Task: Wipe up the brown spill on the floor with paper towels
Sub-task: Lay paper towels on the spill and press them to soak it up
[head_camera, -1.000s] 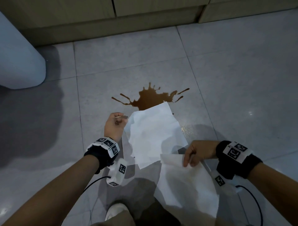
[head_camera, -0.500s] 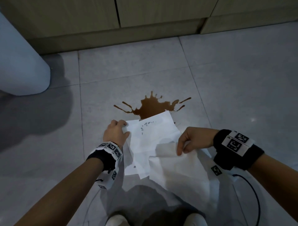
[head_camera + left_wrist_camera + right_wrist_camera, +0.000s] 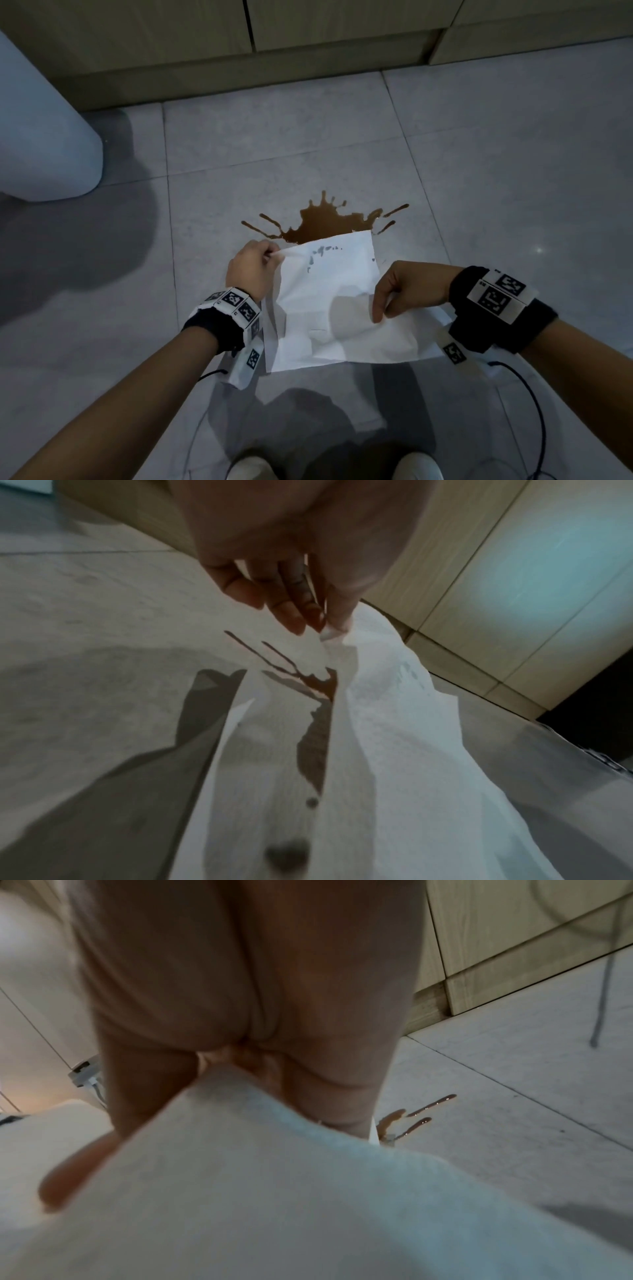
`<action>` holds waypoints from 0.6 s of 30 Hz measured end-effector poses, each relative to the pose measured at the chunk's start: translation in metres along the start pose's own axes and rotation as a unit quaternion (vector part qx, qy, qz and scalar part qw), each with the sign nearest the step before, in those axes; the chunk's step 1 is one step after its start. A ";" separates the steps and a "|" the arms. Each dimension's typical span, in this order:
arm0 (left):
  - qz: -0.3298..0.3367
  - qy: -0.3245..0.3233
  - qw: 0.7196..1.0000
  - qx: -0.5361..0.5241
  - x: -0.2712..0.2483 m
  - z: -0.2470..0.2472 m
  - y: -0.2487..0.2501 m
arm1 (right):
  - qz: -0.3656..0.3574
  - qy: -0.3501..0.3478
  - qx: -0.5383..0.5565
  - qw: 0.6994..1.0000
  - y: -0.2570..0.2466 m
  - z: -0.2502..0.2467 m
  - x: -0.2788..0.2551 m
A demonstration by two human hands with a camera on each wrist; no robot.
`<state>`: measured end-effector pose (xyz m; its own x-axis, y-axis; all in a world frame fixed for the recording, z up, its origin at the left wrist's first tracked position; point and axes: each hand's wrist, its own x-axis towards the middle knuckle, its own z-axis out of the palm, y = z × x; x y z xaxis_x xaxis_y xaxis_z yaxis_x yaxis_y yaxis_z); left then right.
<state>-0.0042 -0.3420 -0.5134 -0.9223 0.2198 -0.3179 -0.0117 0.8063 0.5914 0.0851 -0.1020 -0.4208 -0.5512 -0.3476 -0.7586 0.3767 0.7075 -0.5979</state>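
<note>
A brown spill (image 3: 325,222) with splash streaks lies on the grey tiled floor (image 3: 479,171). White paper towels (image 3: 325,308) hang between my hands just above its near edge, and small damp spots show near the top of the front sheet. My left hand (image 3: 251,269) pinches the upper left corner of the towel (image 3: 394,723), fingertips (image 3: 308,618) together. My right hand (image 3: 402,291) pinches a second sheet (image 3: 274,1191) at its top edge, overlapping the first. Streaks of the spill (image 3: 418,1118) show past my right hand.
Wooden cabinet fronts with a toe kick (image 3: 274,68) run along the far side of the floor. A white rounded object (image 3: 41,137) stands at the left. My shoes (image 3: 414,467) are at the bottom edge, and cables (image 3: 534,411) trail from the wrist bands.
Both hands have moved forward and closer together. The two sheets now overlap, and the front sheet has reached the spill's near edge and picked up small wet spots.
</note>
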 end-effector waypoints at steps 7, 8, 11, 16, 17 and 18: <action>-0.054 0.004 0.998 -0.010 0.028 -0.012 0.014 | -0.012 0.004 -0.012 1.000 0.004 0.002 0.000; -0.058 0.002 0.998 -0.001 0.032 -0.013 0.013 | -0.014 0.007 -0.011 1.000 0.005 0.002 0.000; -0.064 0.004 0.997 0.031 0.036 -0.014 0.010 | -0.020 0.014 -0.007 1.000 0.006 0.001 0.001; -0.046 0.013 0.998 0.049 0.034 -0.013 -0.003 | -0.022 0.025 0.010 0.999 0.002 -0.001 0.002; -0.028 0.007 0.999 0.045 0.031 -0.012 -0.005 | -0.024 0.028 0.016 0.999 0.001 -0.003 0.002; -0.002 0.001 1.000 0.027 0.027 -0.012 -0.006 | -0.028 0.033 0.020 0.999 0.000 -0.004 0.003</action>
<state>-0.0336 -0.3470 -0.5168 -0.9233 0.2146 -0.3185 0.0052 0.8362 0.5484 0.0802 -0.1002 -0.4224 -0.6198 -0.3437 -0.7055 0.3728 0.6621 -0.6501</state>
